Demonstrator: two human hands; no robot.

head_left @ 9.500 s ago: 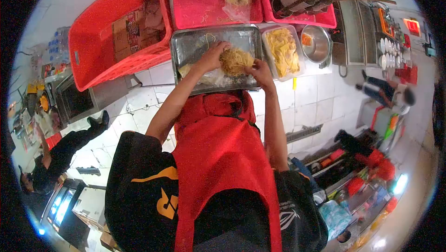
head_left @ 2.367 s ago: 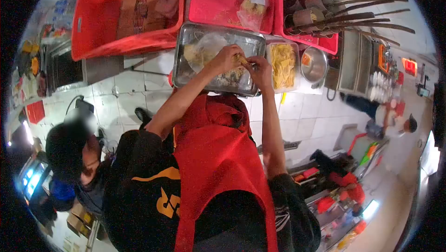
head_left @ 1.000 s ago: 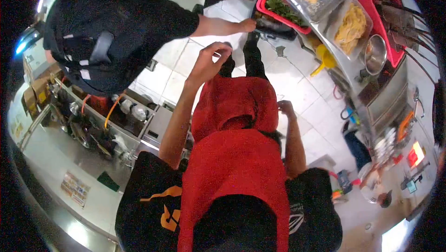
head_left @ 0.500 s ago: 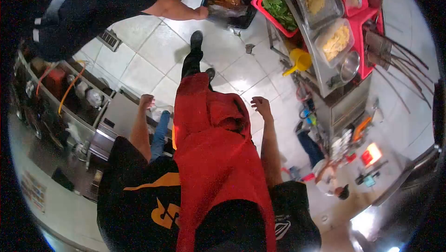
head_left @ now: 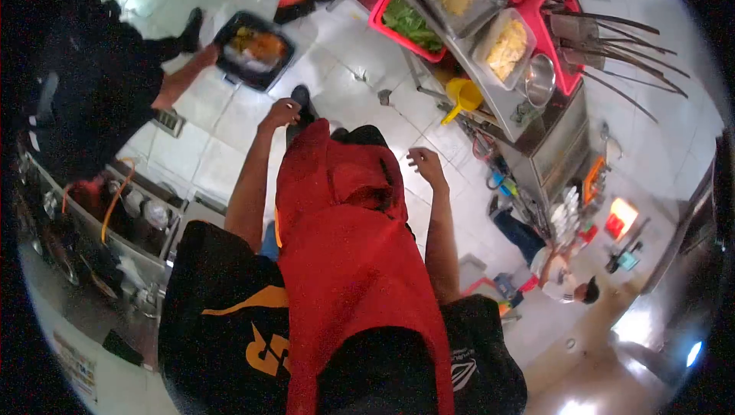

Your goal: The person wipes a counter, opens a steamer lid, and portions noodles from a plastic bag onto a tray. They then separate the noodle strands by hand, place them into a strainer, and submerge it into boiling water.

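Note:
Past the left side of the red apron (head_left: 352,254), my left hand (head_left: 283,113) hangs over the floor with its fingers curled; whether it holds anything is too small to tell. On the apron's right side, my right hand (head_left: 426,164) has its fingers loosely apart and nothing in it. A black tub (head_left: 256,50) with food in it is held at its edge by another person's hand (head_left: 208,55).
At upper right a metal counter (head_left: 475,70) carries a red basket of greens (head_left: 409,26), trays of yellow food (head_left: 505,49) and a metal bowl (head_left: 540,80). A yellow scoop (head_left: 462,96) hangs beside it. Sinks (head_left: 107,208) line the left. Another person (head_left: 559,273) is at right.
My left hand has swung forward beside the apron. The other person and the black tub have shifted left in view. The counter appears further left and my right hand is almost unchanged.

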